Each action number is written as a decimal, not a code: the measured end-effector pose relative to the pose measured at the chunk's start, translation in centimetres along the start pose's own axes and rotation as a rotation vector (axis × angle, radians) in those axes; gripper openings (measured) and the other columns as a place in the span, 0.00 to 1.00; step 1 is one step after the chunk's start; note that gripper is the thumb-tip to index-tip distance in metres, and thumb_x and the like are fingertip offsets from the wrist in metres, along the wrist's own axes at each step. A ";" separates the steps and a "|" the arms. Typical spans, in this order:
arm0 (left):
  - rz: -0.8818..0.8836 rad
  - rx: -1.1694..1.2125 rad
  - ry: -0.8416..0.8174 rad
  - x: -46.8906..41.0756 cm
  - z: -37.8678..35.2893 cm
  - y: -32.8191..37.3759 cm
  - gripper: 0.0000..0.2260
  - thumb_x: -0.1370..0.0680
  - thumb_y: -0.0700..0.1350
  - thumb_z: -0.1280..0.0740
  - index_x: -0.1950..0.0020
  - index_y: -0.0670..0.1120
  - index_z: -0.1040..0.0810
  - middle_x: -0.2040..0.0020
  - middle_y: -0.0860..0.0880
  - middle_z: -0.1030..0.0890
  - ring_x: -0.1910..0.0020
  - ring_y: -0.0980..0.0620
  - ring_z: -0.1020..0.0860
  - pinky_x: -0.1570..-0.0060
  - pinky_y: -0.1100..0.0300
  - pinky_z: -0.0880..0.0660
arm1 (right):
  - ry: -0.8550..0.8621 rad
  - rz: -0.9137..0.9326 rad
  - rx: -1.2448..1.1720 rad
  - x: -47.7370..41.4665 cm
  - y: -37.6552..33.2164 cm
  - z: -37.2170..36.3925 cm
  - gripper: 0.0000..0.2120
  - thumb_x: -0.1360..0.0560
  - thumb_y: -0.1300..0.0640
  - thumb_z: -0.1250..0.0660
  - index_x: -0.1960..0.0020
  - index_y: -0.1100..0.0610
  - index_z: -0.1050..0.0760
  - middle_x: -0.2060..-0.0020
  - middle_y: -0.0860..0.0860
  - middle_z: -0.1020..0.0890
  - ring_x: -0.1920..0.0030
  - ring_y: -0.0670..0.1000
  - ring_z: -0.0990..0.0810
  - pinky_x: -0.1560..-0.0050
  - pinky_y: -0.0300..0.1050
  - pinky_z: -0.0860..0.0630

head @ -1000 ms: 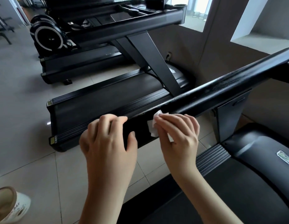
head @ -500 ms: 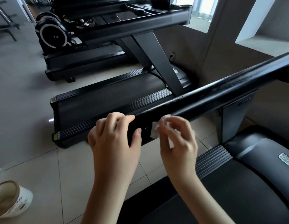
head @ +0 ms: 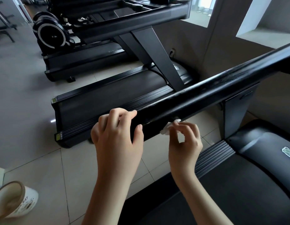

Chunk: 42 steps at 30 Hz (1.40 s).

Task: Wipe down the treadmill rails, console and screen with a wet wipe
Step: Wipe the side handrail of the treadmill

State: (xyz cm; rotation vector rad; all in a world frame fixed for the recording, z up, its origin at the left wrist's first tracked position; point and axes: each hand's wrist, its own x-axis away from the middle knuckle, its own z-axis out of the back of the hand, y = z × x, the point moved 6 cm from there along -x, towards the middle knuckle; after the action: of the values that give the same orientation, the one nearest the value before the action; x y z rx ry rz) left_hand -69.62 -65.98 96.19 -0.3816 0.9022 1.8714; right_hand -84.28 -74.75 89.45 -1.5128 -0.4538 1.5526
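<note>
A black treadmill rail runs from the lower middle up to the right edge, its top shiny with damp streaks. My left hand grips the rail's near end, fingers curled over the top and thumb on the near face. My right hand pinches a small crumpled white wet wipe in its fingertips and holds it against the rail's underside, just right of my left hand. Most of the wipe is hidden behind the rail and my fingers. The console and screen are out of view.
The treadmill's dark belt and deck lie at the lower right. A second treadmill stands parallel on the tiled floor to the left, with more machines behind it. A slipper sits at the lower left. A wall rises behind.
My right hand has slid off the rail's near face down to its lower edge, and the wipe is now bunched in the fingertips. My left hand keeps its grip.
</note>
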 end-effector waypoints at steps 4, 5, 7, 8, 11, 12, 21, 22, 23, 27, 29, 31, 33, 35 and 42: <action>0.002 -0.001 0.010 0.1 0.1 0.0 0.12 0.29 0.46 0.32 0.46 0.47 0.19 0.49 0.50 0.22 0.47 0.50 0.31 0.47 0.52 0.37 | -0.111 0.212 -0.032 1.4 -2.8 -0.9 0.03 0.27 0.65 0.28 0.58 0.63 0.17 0.58 0.53 0.20 0.59 0.47 0.21 0.57 0.35 0.25; 0.000 -0.001 0.011 0.1 0.1 0.0 0.12 0.29 0.46 0.32 0.46 0.47 0.19 0.49 0.50 0.22 0.47 0.50 0.31 0.47 0.52 0.38 | -0.092 0.215 -0.054 0.9 -2.9 -0.8 0.02 0.27 0.66 0.28 0.58 0.63 0.16 0.58 0.54 0.20 0.58 0.46 0.21 0.57 0.35 0.25; -0.002 0.005 0.005 0.1 0.0 0.0 0.12 0.29 0.46 0.32 0.46 0.47 0.19 0.49 0.50 0.22 0.47 0.50 0.31 0.47 0.53 0.38 | 0.002 0.147 -0.094 -0.6 -2.5 -0.2 0.04 0.29 0.70 0.27 0.56 0.63 0.16 0.57 0.53 0.20 0.56 0.42 0.22 0.55 0.35 0.25; -0.003 0.007 0.003 0.1 0.0 -0.1 0.13 0.29 0.46 0.32 0.46 0.47 0.19 0.48 0.50 0.22 0.47 0.50 0.31 0.47 0.53 0.38 | 0.032 0.122 -0.109 -1.1 -2.5 0.0 0.06 0.29 0.71 0.27 0.55 0.63 0.16 0.57 0.54 0.20 0.55 0.44 0.21 0.55 0.38 0.23; 0.000 0.007 0.002 0.2 0.1 -0.2 0.13 0.28 0.46 0.34 0.45 0.47 0.19 0.48 0.51 0.22 0.47 0.50 0.31 0.46 0.51 0.35 | -0.057 0.274 -0.065 -0.9 -4.1 -0.8 0.06 0.26 0.67 0.30 0.52 0.61 0.16 0.55 0.53 0.19 0.55 0.54 0.20 0.53 0.50 0.24; 0.000 0.009 -0.002 0.2 0.0 -0.2 0.13 0.28 0.46 0.35 0.45 0.47 0.19 0.49 0.51 0.22 0.47 0.50 0.31 0.46 0.49 0.34 | -0.097 0.348 -0.027 -0.7 -4.5 -1.0 0.06 0.25 0.65 0.31 0.52 0.60 0.15 0.54 0.53 0.18 0.54 0.54 0.20 0.50 0.49 0.26; 0.013 0.062 -0.019 0.5 1.3 -1.9 0.18 0.26 0.49 0.41 0.43 0.42 0.21 0.47 0.47 0.22 0.45 0.46 0.29 0.44 0.47 0.28 | -0.189 0.534 0.108 -2.8 -8.0 -2.8 0.05 0.25 0.59 0.31 0.56 0.56 0.16 0.58 0.47 0.15 0.55 0.52 0.19 0.44 0.57 0.28; 0.011 0.058 -0.014 0.6 1.5 -2.2 0.18 0.26 0.50 0.41 0.44 0.42 0.21 0.47 0.47 0.22 0.45 0.46 0.29 0.45 0.47 0.29 | -0.177 0.528 0.141 -3.2 -7.8 -2.7 0.05 0.25 0.59 0.30 0.56 0.55 0.16 0.59 0.47 0.15 0.55 0.52 0.19 0.44 0.59 0.28; 0.001 0.060 -0.012 0.6 1.6 -2.4 0.18 0.26 0.50 0.40 0.44 0.42 0.20 0.48 0.48 0.23 0.45 0.46 0.29 0.45 0.47 0.29 | -0.149 0.492 0.170 -3.9 -7.4 -2.5 0.05 0.25 0.58 0.31 0.56 0.55 0.16 0.59 0.47 0.15 0.55 0.53 0.19 0.44 0.60 0.28; -0.009 0.100 -0.003 0.5 1.6 -2.7 0.18 0.27 0.50 0.40 0.44 0.43 0.20 0.48 0.49 0.23 0.46 0.49 0.29 0.46 0.50 0.29 | -0.152 0.478 0.167 -3.3 -8.2 -2.6 0.06 0.25 0.57 0.32 0.57 0.55 0.16 0.58 0.46 0.15 0.54 0.52 0.19 0.44 0.57 0.29; -0.009 0.121 0.004 0.6 1.6 -2.7 0.18 0.27 0.50 0.39 0.44 0.43 0.19 0.49 0.50 0.23 0.46 0.49 0.29 0.46 0.51 0.30 | -0.197 0.562 0.155 -1.8 -9.1 -2.8 0.04 0.26 0.59 0.29 0.57 0.54 0.15 0.57 0.45 0.15 0.54 0.51 0.18 0.44 0.56 0.29; -0.017 0.128 0.008 0.7 1.7 -2.9 0.17 0.27 0.50 0.39 0.44 0.43 0.19 0.48 0.51 0.23 0.46 0.50 0.29 0.45 0.53 0.31 | -0.168 0.554 0.184 -2.2 -8.4 -2.3 0.04 0.26 0.59 0.29 0.56 0.54 0.15 0.55 0.45 0.15 0.53 0.50 0.19 0.44 0.55 0.29; -0.028 0.136 0.004 0.7 1.7 -3.1 0.16 0.26 0.49 0.39 0.44 0.44 0.19 0.48 0.51 0.23 0.46 0.51 0.29 0.45 0.55 0.31 | -0.090 0.465 0.220 -3.0 -7.2 -1.6 0.04 0.25 0.58 0.30 0.55 0.55 0.15 0.54 0.46 0.15 0.53 0.51 0.19 0.44 0.53 0.31; -0.032 0.149 0.001 0.8 1.7 -3.1 0.16 0.26 0.49 0.39 0.44 0.44 0.19 0.48 0.51 0.23 0.45 0.51 0.29 0.44 0.53 0.30 | -0.074 0.428 0.214 -2.5 -6.9 -1.3 0.04 0.26 0.60 0.29 0.55 0.56 0.15 0.53 0.48 0.16 0.52 0.51 0.20 0.44 0.50 0.32; -0.044 0.176 0.007 0.9 1.5 -3.2 0.16 0.25 0.49 0.39 0.43 0.44 0.20 0.47 0.52 0.23 0.45 0.52 0.29 0.44 0.54 0.30 | -0.086 0.402 0.147 -1.0 -5.5 -1.0 0.05 0.26 0.62 0.30 0.56 0.60 0.16 0.53 0.53 0.18 0.53 0.54 0.21 0.49 0.53 0.25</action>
State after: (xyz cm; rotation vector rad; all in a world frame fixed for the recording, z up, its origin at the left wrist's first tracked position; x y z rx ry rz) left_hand -67.02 -63.53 95.36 -0.2978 1.0466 1.7359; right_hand -81.66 -72.95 94.15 -1.4876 -0.0790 1.9204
